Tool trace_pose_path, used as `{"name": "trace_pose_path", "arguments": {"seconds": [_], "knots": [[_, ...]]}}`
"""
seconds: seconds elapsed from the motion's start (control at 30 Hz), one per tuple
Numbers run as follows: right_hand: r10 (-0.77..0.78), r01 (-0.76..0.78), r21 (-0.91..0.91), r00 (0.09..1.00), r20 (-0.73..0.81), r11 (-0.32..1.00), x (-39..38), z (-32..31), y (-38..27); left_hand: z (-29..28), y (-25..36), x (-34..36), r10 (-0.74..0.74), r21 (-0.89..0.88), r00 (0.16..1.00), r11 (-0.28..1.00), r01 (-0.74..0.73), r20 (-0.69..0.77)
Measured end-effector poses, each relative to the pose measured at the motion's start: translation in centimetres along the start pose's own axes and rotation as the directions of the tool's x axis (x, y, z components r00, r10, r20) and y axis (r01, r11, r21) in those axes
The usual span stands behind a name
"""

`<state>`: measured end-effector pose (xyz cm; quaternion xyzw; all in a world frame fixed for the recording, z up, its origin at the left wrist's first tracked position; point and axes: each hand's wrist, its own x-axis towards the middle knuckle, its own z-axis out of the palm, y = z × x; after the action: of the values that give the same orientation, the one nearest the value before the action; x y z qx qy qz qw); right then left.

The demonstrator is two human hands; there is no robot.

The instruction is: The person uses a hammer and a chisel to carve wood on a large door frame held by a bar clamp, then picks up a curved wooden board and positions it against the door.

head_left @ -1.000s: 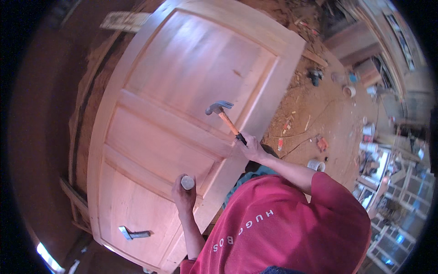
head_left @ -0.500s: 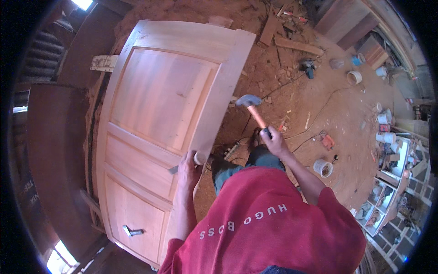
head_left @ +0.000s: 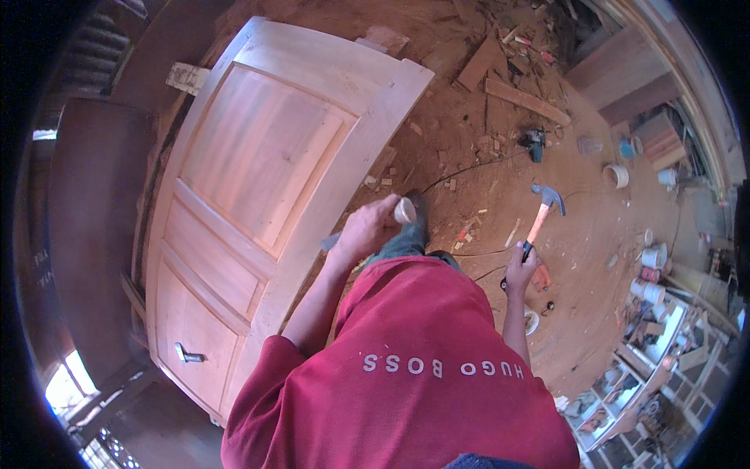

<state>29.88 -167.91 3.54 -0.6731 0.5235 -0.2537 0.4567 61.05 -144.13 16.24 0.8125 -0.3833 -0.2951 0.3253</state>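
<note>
My left hand (head_left: 366,229) is wrapped round a chisel by its pale, round-ended handle (head_left: 405,210). The chisel's flat grey blade (head_left: 330,241) sticks out on the other side of the fist, near the edge of a panelled wooden door (head_left: 344,199). Off to the right, my right hand (head_left: 518,273) grips a claw hammer (head_left: 537,223) low on its handle, head up. The hammer has a dark head and an orange-brown shaft with a black grip. On the door's lower panel rests a small metal tool (head_left: 188,354) with a shiny end and a darker shank.
Wood offcuts and a long board (head_left: 527,102) lie on the brown dirt floor. A dark green power tool (head_left: 533,144) with a cable sits beyond the hammer. Several buckets (head_left: 616,176) and a cluttered white shelf frame (head_left: 637,391) line the right side.
My left hand has lifted off the door's edge with the chisel and come in front of my body. My right hand has swung the hammer outward to the right. My view has shifted.
</note>
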Motion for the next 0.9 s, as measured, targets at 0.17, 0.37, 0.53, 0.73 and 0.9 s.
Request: {"name": "trace_pose_path", "arguments": {"seconds": [0.17, 0.37, 0.53, 0.73, 0.9], "knots": [[0.143, -0.152, 0.115, 0.987, 0.077, 0.982, 6.3, 2.7, -2.3, -2.3, -3.4, 6.3, -0.207, -0.135, 0.924, 0.976, 0.172, -0.320], [0.192, -0.223, 0.135, 0.959, 0.210, 0.965, 16.2, 7.6, -7.7, -6.1, -5.2, 15.3, -0.278, -0.131, 0.875, 0.961, 0.245, -0.397], [0.080, -0.112, 0.091, 0.950, 0.301, 0.989, 24.3, 11.2, -13.4, -7.0, -3.0, 22.3, -0.229, -0.160, 0.896, 0.970, 0.181, -0.379], [-0.121, 0.142, -0.021, 0.907, 0.403, 0.990, 34.5, 15.8, -16.6, -6.6, 1.7, 29.2, -0.290, -0.182, 0.866, 0.955, 0.234, -0.407], [-0.182, 0.260, -0.040, 0.770, 0.612, 0.965, 41.8, 20.7, -21.6, -5.4, 1.8, 33.9, -0.355, -0.221, 0.835, 0.933, 0.285, -0.421]]}}
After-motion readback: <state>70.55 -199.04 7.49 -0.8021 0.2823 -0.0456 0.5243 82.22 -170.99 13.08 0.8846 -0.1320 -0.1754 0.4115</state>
